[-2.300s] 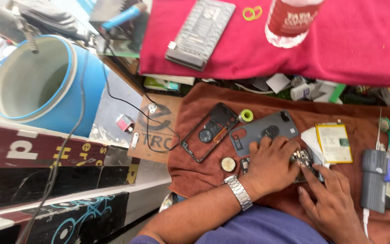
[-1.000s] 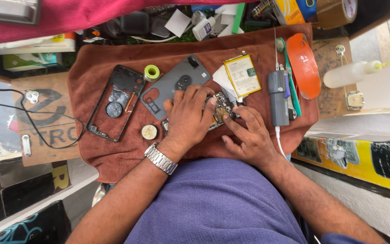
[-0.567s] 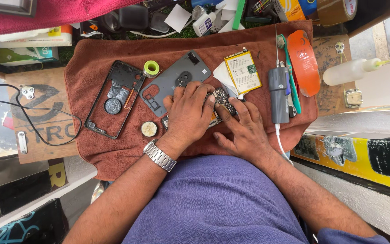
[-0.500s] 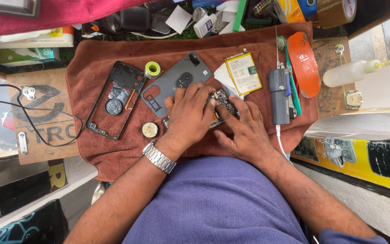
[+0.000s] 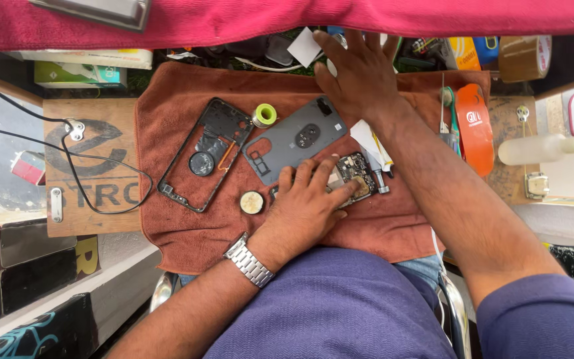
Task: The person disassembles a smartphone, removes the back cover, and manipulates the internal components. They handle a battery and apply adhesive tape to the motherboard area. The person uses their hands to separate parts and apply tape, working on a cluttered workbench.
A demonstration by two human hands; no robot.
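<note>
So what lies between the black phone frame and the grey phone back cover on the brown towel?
Head view: only a small green tape roll near their upper ends; otherwise bare brown towel separates black frame and grey cover.

On the rust-brown towel (image 5: 187, 229) we record: a black empty phone frame (image 5: 206, 154) toward its left edge; a small green tape roll (image 5: 264, 115) near the top edge; a round gold-rimmed disc (image 5: 252, 203) toward the bottom. At the right edge lies an orange oval plastic case (image 5: 474, 127). Beyond it we note a clear squeeze bottle (image 5: 539, 149).
</note>
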